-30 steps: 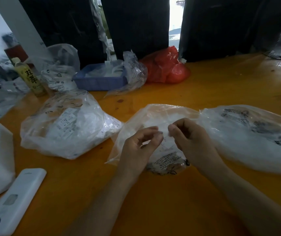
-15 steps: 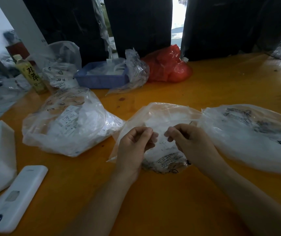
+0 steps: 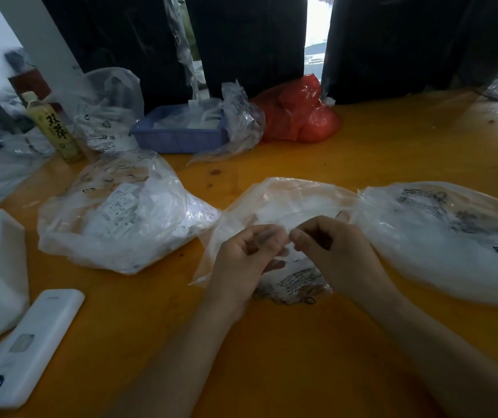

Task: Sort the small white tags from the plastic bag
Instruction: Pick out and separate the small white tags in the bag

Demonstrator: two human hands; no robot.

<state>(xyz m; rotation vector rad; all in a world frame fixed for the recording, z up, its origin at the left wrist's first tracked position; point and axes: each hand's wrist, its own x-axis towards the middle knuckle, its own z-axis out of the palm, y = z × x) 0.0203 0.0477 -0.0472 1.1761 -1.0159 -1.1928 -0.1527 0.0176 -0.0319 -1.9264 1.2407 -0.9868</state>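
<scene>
Head view: left hand (image 3: 246, 257) and right hand (image 3: 336, 254), fingers curled, pinch the clear plastic bag (image 3: 283, 203) between meeting fingertips; tags blurred; orange table (image 3: 271, 357) beneath, dark curtains (image 3: 241, 40) beyond.

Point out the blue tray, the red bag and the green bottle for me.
blue tray (image 3: 178, 141): head view, on its front wall.
red bag (image 3: 299, 116): head view, on the middle of its bulge.
green bottle (image 3: 56, 131): head view, on its label.
</scene>
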